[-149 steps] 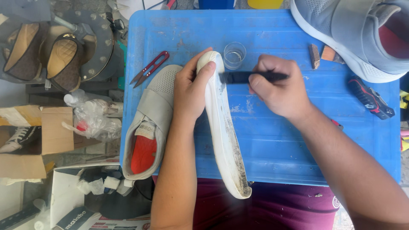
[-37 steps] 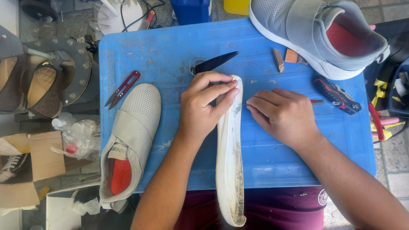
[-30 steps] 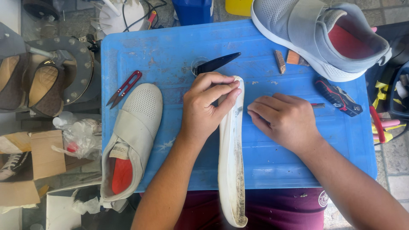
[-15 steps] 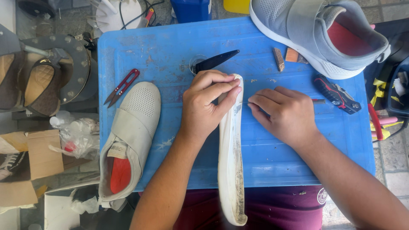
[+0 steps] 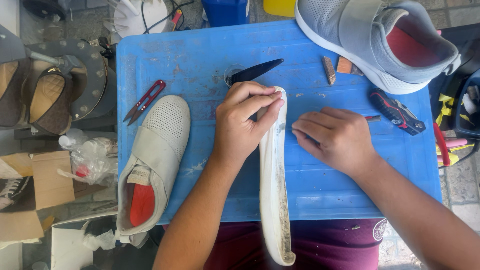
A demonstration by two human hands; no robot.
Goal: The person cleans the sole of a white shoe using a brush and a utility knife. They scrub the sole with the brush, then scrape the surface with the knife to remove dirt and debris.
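Sole, white, on edge at middle of blue tabletop, heel end overhanging near edge above lap. Left hand pinches its toe end, fingers clamped. Right hand curled around thin tool; only tip visible, kind unclear. Small glass near far edge, half hidden under black knife, contents indiscernible. Grey shoe at far right corner, cut off.

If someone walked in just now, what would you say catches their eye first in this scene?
Probably the long white sole stood on edge mid-table, its toe pinched by the left hand while the right hand works a thin tool beside it. Next, the bright blue table itself, with a pale shoe at its left and a grey shoe at the top right corner.
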